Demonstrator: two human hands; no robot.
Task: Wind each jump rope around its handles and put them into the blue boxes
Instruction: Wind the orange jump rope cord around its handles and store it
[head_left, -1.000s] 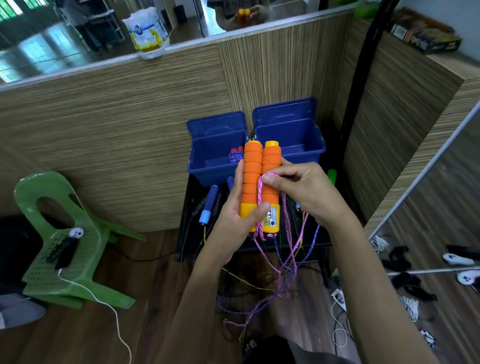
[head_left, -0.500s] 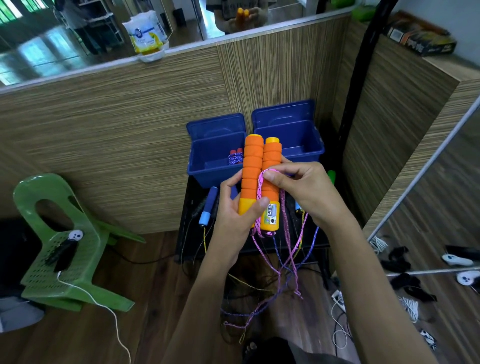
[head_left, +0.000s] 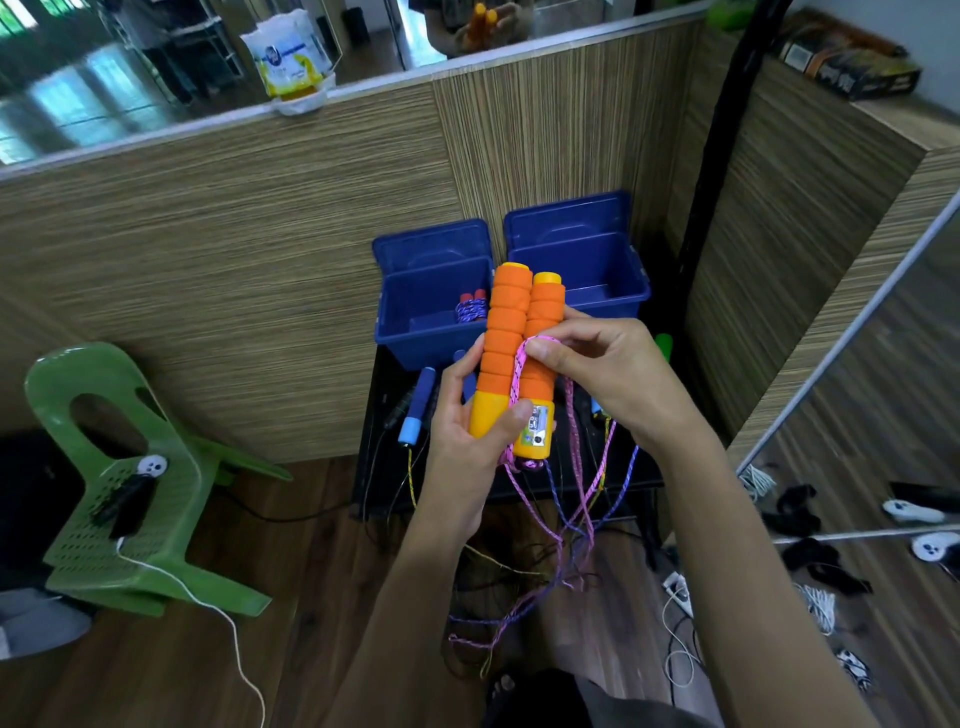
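Left hand (head_left: 467, 436) gripping two upright orange handles (head_left: 514, 353) at their bases, in front of the blue boxes (head_left: 519, 280). Right hand (head_left: 597, 374) pinching limp pink rope (head_left: 519, 366) against soft, grippy-looking foam. Probably light; best held by the handles.

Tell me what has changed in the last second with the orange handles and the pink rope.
Little changed. The right hand keeps pinching the pink braided rope against the two orange foam handles; the left hand still grips their bases.
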